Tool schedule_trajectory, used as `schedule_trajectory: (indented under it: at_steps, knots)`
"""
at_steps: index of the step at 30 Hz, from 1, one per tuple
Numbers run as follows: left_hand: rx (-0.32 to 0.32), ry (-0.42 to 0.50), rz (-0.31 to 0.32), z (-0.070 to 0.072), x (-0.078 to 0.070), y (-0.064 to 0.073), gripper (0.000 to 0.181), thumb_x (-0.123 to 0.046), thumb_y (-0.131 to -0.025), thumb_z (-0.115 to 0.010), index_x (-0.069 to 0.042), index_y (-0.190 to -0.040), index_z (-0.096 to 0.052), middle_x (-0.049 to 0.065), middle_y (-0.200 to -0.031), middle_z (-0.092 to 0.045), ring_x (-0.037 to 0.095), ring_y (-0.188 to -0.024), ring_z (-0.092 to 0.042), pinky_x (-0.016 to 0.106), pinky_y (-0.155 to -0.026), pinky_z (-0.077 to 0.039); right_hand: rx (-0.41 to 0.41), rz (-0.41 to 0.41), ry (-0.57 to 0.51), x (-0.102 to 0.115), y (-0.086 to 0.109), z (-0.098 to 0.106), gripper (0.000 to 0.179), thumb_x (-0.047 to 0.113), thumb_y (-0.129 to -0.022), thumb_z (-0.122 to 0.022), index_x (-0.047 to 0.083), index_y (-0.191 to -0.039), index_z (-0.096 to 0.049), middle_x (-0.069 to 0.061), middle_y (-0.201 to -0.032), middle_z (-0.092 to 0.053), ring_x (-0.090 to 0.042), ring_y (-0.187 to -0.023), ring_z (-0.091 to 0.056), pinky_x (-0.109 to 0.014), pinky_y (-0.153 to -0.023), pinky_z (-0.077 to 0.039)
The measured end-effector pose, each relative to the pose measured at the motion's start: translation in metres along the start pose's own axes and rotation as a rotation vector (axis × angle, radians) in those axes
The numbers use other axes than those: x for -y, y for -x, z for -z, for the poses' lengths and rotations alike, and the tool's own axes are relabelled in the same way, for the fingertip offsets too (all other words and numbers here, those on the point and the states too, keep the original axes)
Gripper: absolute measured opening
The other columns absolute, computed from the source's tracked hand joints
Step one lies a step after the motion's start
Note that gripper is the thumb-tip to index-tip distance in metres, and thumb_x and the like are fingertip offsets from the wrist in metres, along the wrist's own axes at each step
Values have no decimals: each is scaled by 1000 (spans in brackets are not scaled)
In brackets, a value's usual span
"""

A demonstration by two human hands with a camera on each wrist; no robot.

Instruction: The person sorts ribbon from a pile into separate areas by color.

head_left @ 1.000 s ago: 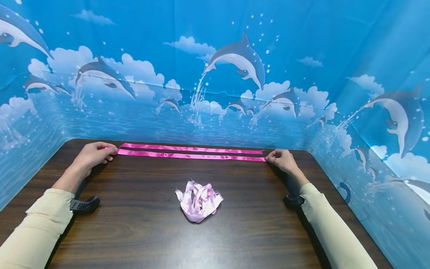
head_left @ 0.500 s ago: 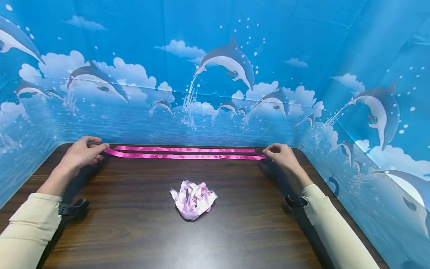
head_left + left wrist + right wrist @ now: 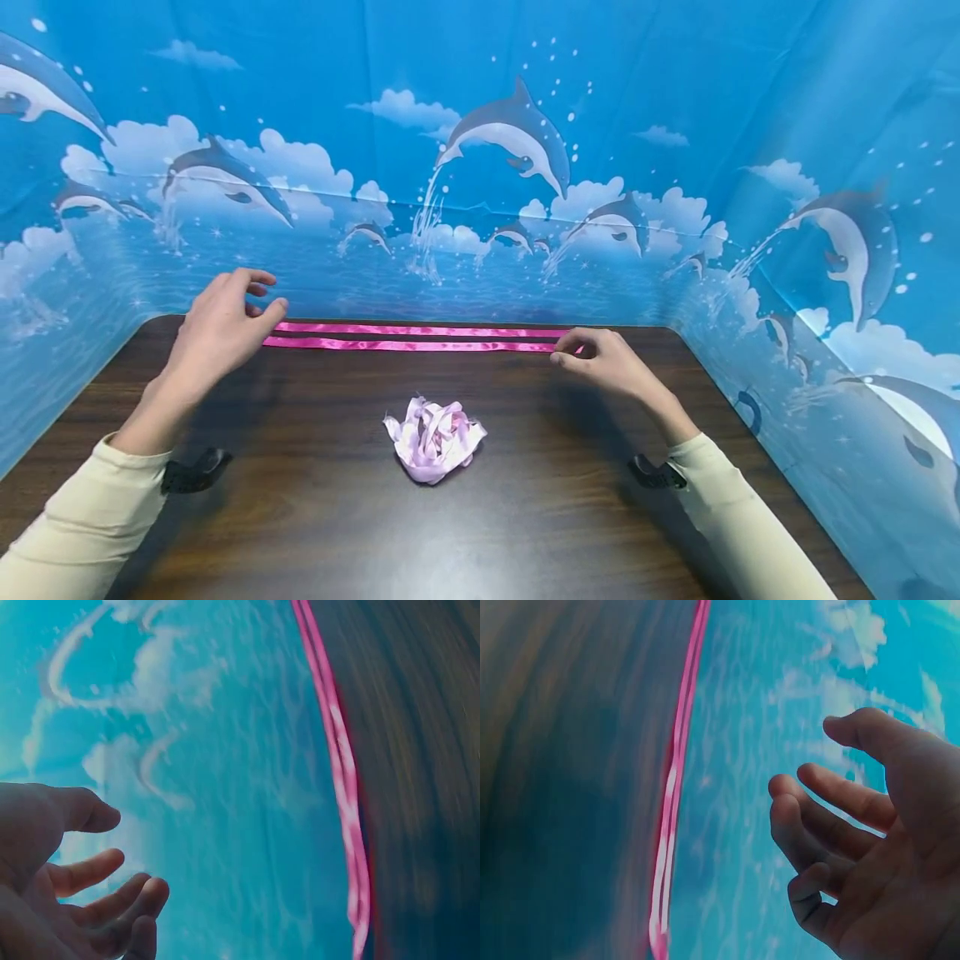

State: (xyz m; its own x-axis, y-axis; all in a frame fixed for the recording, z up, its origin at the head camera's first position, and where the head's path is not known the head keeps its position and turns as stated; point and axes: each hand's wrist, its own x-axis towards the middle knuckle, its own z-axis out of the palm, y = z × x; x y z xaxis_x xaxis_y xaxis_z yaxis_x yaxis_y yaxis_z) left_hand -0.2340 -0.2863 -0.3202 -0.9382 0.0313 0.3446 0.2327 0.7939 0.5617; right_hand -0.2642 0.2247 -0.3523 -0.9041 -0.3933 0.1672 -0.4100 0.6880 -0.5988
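Note:
Two lengths of hot pink satin ribbon run side by side along the table's back edge, a rear strip (image 3: 420, 331) and a front strip (image 3: 420, 345). My left hand (image 3: 225, 325) is raised at their left end and hides part of it; in the left wrist view its thumb and fingers are spread, holding nothing. At the other end my right hand (image 3: 603, 358) overlaps the ribbons in the head view. The right wrist view shows that hand (image 3: 870, 840) with thumb and loosely bent fingers apart, also holding nothing. A crumpled pale pink ribbon bundle (image 3: 435, 440) lies mid-table.
Dark wood-grain table (image 3: 315, 517) under both forearms. A blue backdrop with printed dolphins (image 3: 517, 142) rises right behind the table's back edge and along both sides. Each wrist wears a black strap (image 3: 197, 472).
Both hands have let go of the front ribbon's ends and lifted. The left hand has moved right and up, the right hand slightly left. The front ribbon's left end has dropped flat.

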Motion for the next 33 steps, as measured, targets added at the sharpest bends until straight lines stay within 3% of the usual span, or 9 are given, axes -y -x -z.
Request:
schedule_trajectory:
  at_steps: [6, 9, 12, 18, 22, 25, 28, 33]
  knots:
    - [27, -5, -114, -16, -41, 11, 37, -26, -103, -60, -2, -130, -60, 22, -118, -63, 37, -101, -63, 58, -79, -48, 94, 84, 10, 25, 5, -12, 23, 36, -93, -76, 17, -106, -74, 6, -91, -68, -19, -80, -62, -39, -70, -52]
    - [65, -19, -171, -36, -59, 20, 27, -22, -100, -63, -5, -121, -66, 13, -105, -69, 29, -91, -65, 51, -74, -50, 140, 129, 1, 34, 5, -22, 24, 34, -93, -76, 16, -108, -74, 7, -92, -68, -18, -82, -63, -37, -71, -53]
    - [149, -15, -224, -62, -71, 31, 18, -19, -98, -67, -8, -112, -70, 2, -92, -69, 17, -79, -63, 41, -67, -52, 204, 189, -10, 41, 6, -34, 24, 33, -95, -75, 15, -111, -73, 9, -94, -68, -16, -83, -64, -36, -72, -54]
    - [322, -11, -342, -106, -79, 58, 14, -16, -94, -72, -11, -107, -72, -9, -87, -65, 8, -75, -59, 31, -66, -51, 353, 332, -24, 53, 12, -58, 26, 27, -98, -72, 13, -120, -70, 3, -108, -69, -12, -85, -61, -36, -74, -54]
    - [452, -11, -519, -123, -82, 74, 17, -21, -96, -72, -14, -111, -70, -8, -98, -66, 8, -83, -59, 34, -73, -51, 386, 427, -24, 59, 12, -76, 26, 21, -98, -71, 10, -122, -70, -2, -114, -66, -9, -82, -58, -37, -72, -53]
    - [505, -36, -611, -129, -86, 81, 19, -27, -96, -73, -17, -112, -69, -8, -102, -65, 8, -83, -56, 38, -76, -49, 410, 462, -4, 60, 10, -88, 25, 17, -98, -71, 9, -121, -69, -1, -115, -64, -10, -81, -58, -36, -72, -54]
    - [513, -63, -630, -132, -88, 84, 19, -30, -95, -74, -18, -110, -70, -11, -99, -64, 6, -81, -53, 37, -75, -48, 426, 458, 31, 60, 10, -94, 23, 15, -97, -72, 10, -119, -70, 1, -112, -64, -13, -81, -58, -33, -72, -53]
    - [511, -67, -622, -134, -89, 85, 14, -27, -94, -76, -19, -104, -72, -13, -90, -60, 4, -70, -48, 28, -62, -44, 409, 432, 84, 58, 12, -95, 20, 15, -95, -75, 12, -114, -72, 1, -106, -62, -17, -82, -58, -27, -71, -49]
